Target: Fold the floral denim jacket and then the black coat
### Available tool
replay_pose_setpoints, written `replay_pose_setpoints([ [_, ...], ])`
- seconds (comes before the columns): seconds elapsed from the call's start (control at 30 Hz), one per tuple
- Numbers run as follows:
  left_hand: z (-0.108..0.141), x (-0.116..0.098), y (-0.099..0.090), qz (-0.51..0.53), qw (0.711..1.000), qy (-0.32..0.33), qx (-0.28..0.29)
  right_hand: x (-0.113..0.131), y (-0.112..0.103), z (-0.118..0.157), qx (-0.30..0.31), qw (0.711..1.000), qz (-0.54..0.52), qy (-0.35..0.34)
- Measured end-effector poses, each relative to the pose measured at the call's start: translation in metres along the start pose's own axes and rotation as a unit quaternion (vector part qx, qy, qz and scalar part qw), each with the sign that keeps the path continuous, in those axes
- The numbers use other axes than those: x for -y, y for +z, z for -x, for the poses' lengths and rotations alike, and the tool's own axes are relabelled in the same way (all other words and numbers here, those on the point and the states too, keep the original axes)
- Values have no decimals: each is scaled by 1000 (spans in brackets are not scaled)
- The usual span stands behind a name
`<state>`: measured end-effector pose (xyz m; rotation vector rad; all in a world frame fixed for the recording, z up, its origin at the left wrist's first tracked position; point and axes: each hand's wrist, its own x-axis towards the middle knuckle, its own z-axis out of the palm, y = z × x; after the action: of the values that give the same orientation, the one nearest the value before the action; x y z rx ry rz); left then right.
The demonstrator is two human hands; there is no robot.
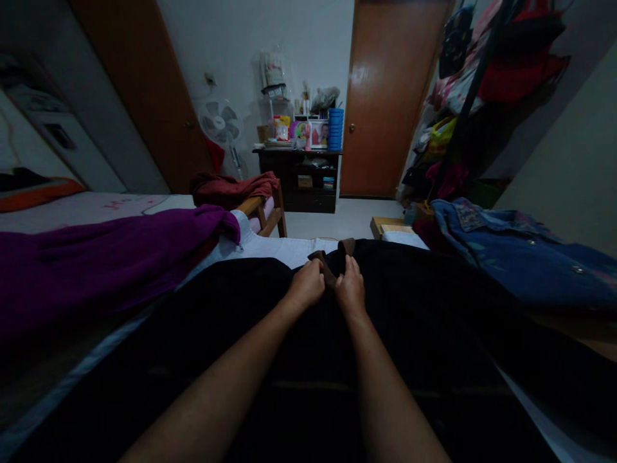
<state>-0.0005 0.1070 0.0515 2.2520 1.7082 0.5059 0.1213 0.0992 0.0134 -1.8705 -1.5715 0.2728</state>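
A black jacket (424,321) lies spread wide in front of me, its sleeves reaching out to both sides. Its brown collar (328,272) is at the far end. My left hand (308,283) is closed on the left part of the collar. Close beside it, my right hand (351,288) has its fingers closed around the collar's right part. The dark cloth hides most of the jacket's details.
A white cloth (270,248) shows under the jacket. Purple clothing (125,247) lies left, a folded denim jacket (525,251) right. Beyond stand a wooden bed rail (274,218), a fan (222,122), a dark cabinet (294,168) and a door (390,103).
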Motion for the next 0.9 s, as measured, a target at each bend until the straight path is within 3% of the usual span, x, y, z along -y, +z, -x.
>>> replay_pose_setpoints([
  [0.17, -35, 4, -1, -17, 994, -102, -39, 0, 0, 2, -9, 1000, 10, 5],
  [0.27, -49, 11, 7, 70, 989, -125, -45, 2, -2, 3, -6, 1000, 7, 16],
  [0.4, -61, 30, 17, 194, 976, -98, -5, 3, -4, 2, -7, 999, -13, 43],
  [0.53, -64, 44, 20, 236, 969, -70, -15, 5, -5, 2, 2, 997, -23, 80],
  [0.73, -61, 48, 28, 300, 950, -49, -76, 8, -7, 2, 3, 995, -33, 95],
  [0.9, -60, 49, 27, 365, 929, -34, -51, 9, -6, 3, -3, 994, -28, 103],
])
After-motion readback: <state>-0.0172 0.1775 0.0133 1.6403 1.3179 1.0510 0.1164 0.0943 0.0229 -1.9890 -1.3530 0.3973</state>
